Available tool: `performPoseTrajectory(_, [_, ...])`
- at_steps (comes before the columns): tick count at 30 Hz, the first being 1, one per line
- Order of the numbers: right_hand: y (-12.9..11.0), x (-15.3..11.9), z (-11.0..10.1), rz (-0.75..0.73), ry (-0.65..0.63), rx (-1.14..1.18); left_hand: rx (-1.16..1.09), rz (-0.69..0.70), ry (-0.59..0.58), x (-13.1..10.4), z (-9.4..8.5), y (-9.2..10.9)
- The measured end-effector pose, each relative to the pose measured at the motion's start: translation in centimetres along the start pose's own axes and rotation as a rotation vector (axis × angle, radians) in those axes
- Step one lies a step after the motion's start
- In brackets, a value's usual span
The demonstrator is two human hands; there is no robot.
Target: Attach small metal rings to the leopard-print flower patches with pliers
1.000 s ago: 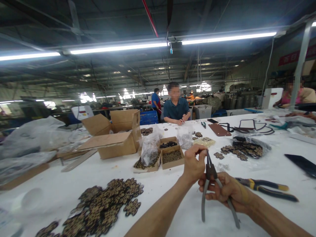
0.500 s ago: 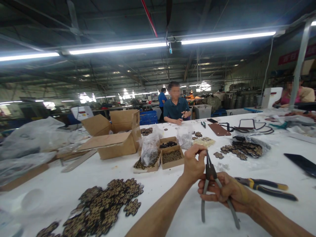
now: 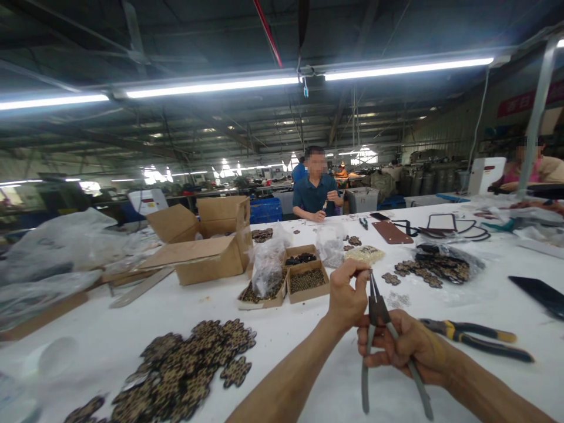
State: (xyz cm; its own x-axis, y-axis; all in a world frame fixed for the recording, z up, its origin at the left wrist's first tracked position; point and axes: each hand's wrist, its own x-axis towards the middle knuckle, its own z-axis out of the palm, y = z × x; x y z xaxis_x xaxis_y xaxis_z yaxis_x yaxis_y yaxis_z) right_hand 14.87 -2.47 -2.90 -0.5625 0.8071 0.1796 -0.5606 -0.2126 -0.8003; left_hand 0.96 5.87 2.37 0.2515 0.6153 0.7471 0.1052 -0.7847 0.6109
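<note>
My right hand [image 3: 403,343] is wrapped round the grey-handled pliers [image 3: 378,311], whose thin jaws point up and away from me. The handles are spread apart. At the jaw tips, my left hand [image 3: 349,291] pinches with thumb and forefinger; whatever is between them is too small to make out. Left of my forearms lies a heap of patterned flower-shaped pieces [image 3: 185,370]. Beyond my left hand stands a cardboard tray of small brass-coloured parts [image 3: 307,279].
Yellow-and-black pliers [image 3: 476,339] lie right of my right hand. An open cardboard box [image 3: 211,258] stands at the back left. More flower pieces [image 3: 434,268] and a dark flat object [image 3: 537,294] are on the right. A person [image 3: 315,188] sits opposite.
The grey-handled pliers and my right hand have shifted slightly right and down. My left hand stays pinched at the tips. The person opposite has moved their hands a little.
</note>
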Motion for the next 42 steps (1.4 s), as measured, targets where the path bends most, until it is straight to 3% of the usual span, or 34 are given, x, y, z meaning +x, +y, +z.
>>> performPoseTrajectory(9, [0.3, -0.1, 0.4, -0.002, 0.059, 0.024, -0.035, -0.066, -0.006, -0.1, 0.1, -0.6])
performPoseTrajectory(13, [-0.6, -0.4, 1.7, -0.008, 0.160, -0.034, -0.214, -0.194, -0.002, 0.3, 0.5, -1.0])
performPoseTrajectory(16, [-1.5, -0.4, 1.5, -0.081, 0.288, -0.150, -0.286, -0.304, 0.006, 0.8, 0.6, -1.0])
performPoseTrajectory(20, [-2.8, 0.4, -0.9, -0.271, 0.473, -0.267, -0.141, -0.351, -0.062, 0.8, 0.9, -0.6])
performPoseTrajectory(24, [-4.1, 1.3, -3.5, -0.467, 0.633, -0.204, 0.011, -0.428, -0.312, -0.4, 1.9, 0.3])
performPoseTrajectory(27, [-4.5, 1.9, -4.3, -0.529, 0.700, -0.084, 0.125, -0.406, -0.468, -1.7, 3.3, 1.4])
performPoseTrajectory(29, [-4.3, 2.3, -4.3, -0.539, 0.715, -0.013, 0.230, -0.383, -0.493, -2.6, 4.5, 1.9])
performPoseTrajectory(33, [-3.1, 3.1, -3.7, -0.569, 0.782, 0.021, 0.385, -0.408, -0.422, -4.3, 6.5, 1.8])
performPoseTrajectory(38, [-3.3, 2.3, -3.2, -0.473, 0.917, -0.421, 0.163, -0.449, -0.360, -4.6, 7.1, 0.2])
performPoseTrajectory(42, [-4.4, 1.1, -3.7, -0.380, 1.011, -0.703, -0.054, -0.597, -0.527, -3.8, 6.3, -0.2])
